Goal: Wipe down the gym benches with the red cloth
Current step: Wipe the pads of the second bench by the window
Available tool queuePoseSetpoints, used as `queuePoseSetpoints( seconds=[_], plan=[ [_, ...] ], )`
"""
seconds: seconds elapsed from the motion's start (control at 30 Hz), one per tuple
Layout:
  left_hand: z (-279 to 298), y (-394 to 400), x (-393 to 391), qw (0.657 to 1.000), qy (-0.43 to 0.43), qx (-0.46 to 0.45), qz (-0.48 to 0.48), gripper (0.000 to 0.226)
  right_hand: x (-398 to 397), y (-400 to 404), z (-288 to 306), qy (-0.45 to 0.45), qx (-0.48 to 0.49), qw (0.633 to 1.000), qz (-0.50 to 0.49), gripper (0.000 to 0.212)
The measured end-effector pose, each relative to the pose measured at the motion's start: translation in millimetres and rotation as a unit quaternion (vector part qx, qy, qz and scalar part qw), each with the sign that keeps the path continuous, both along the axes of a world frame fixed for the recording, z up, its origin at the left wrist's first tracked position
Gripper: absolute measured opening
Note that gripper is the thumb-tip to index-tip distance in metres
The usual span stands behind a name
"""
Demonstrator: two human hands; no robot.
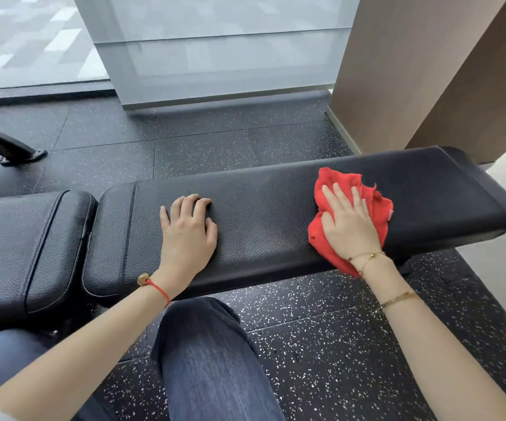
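Observation:
A black padded gym bench (270,208) runs across the view, its long back pad to the right and a shorter seat pad (27,247) to the left. The red cloth (379,208) lies crumpled on the right part of the long pad. My right hand (347,221) presses flat on the cloth with straight fingers, part of the cloth hanging over the near edge. My left hand (188,229) rests on the middle of the pad, fingertips bent against the leather, holding nothing.
Speckled black rubber floor (321,344) surrounds the bench. A frosted glass panel (215,56) and a brown pillar (428,71) stand behind. A black machine leg (8,147) sits at far left. My jeans-clad knees (209,360) are just in front of the bench.

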State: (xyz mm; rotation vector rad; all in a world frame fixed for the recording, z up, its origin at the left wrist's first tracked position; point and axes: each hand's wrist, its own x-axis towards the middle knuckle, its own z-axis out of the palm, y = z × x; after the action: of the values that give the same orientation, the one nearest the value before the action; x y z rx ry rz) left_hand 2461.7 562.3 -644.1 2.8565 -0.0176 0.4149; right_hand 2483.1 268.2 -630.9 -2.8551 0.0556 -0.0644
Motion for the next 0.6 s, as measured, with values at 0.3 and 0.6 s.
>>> queuePoseSetpoints(
  seconds=[0.3,0.6],
  plan=[
    [-1,-2,-1,1.000,-0.001,0.000,0.002,0.042,73,-19,14,0.046,-0.002,0.994,-0.095,0.056],
    [-1,-2,1,1.000,0.001,0.000,0.010,0.038,57,93,9,0.022,-0.012,0.989,0.149,0.058]
  ],
)
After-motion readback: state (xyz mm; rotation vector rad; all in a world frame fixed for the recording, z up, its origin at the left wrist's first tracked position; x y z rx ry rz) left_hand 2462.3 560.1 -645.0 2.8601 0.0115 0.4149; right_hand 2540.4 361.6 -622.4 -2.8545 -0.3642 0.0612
